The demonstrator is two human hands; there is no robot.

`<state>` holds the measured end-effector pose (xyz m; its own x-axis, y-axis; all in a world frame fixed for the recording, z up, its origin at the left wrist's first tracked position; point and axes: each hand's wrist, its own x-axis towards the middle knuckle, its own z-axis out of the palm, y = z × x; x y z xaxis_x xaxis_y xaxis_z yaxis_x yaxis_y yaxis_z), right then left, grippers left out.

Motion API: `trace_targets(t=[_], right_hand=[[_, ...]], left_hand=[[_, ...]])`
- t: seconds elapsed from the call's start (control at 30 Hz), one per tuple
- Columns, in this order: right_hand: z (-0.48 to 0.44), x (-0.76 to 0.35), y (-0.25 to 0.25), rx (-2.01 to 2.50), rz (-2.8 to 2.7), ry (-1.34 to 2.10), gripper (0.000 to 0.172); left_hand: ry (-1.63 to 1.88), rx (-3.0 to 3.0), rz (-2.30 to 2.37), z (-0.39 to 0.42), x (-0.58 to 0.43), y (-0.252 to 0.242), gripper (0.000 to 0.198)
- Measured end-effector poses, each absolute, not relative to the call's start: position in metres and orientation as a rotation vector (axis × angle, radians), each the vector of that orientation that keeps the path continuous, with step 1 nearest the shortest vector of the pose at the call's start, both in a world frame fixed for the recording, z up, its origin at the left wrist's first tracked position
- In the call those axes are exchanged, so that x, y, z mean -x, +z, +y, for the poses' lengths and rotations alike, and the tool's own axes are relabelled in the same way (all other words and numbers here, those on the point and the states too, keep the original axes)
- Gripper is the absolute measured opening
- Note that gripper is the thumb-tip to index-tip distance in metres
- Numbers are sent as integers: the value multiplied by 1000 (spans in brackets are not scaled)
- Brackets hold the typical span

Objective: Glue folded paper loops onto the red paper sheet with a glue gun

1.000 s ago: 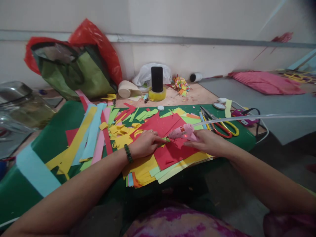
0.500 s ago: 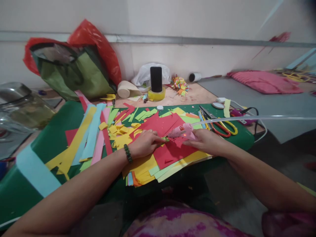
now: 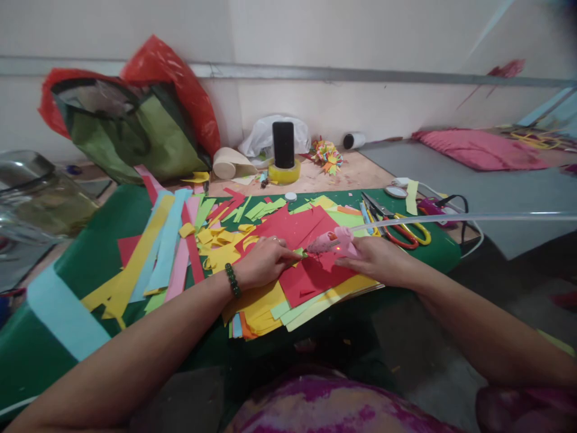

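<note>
A pink glue gun (image 3: 331, 242) is gripped in my right hand (image 3: 378, 260), its nozzle pointing left, a clear glue stick (image 3: 451, 218) running out of its back and a small red light lit. Close to the nozzle tip lies a small green paper piece (image 3: 299, 253), and the fingertips of my left hand (image 3: 267, 260) hold it on the red paper (image 3: 311, 282). Whether the nozzle touches the green piece I cannot tell. Yellow and pale green sheets (image 3: 261, 307) are stacked under the red paper. Folded yellow paper pieces (image 3: 216, 237) lie left of my left hand.
Scissors (image 3: 406, 231) lie right of the papers on the green cloth (image 3: 351, 199). Long paper strips (image 3: 169, 246) spread to the left, beside a glass jar (image 3: 45, 198). Behind stand a phone (image 3: 283, 144) on a tape roll (image 3: 283, 172) and a green bag (image 3: 139, 132).
Both hands keep nearly the same pose, with the glue gun tip still by the green paper piece. The whole view has shifted very slightly.
</note>
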<state>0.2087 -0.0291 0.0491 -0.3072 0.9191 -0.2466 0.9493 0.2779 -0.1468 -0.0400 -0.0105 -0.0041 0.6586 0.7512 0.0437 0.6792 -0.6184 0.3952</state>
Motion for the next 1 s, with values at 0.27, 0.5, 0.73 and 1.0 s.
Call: trace_targets(t=[0.27, 0.5, 0.73, 1.0], right_hand=[[-28, -210, 48, -1778, 2407, -412, 38], [-33, -215, 49, -1739, 2424, -417, 41], [-32, -208, 49, -1762, 2449, -406, 36], [-35, -232, 50, -2034, 2602, -609, 47]], left_hand=[[284, -2513, 1130, -11, 40, -3, 29], [281, -2508, 1140, -10, 39, -4, 27], [279, -2518, 1136, -10, 39, -4, 29], [396, -2404, 1108, -9, 41, -5, 26]])
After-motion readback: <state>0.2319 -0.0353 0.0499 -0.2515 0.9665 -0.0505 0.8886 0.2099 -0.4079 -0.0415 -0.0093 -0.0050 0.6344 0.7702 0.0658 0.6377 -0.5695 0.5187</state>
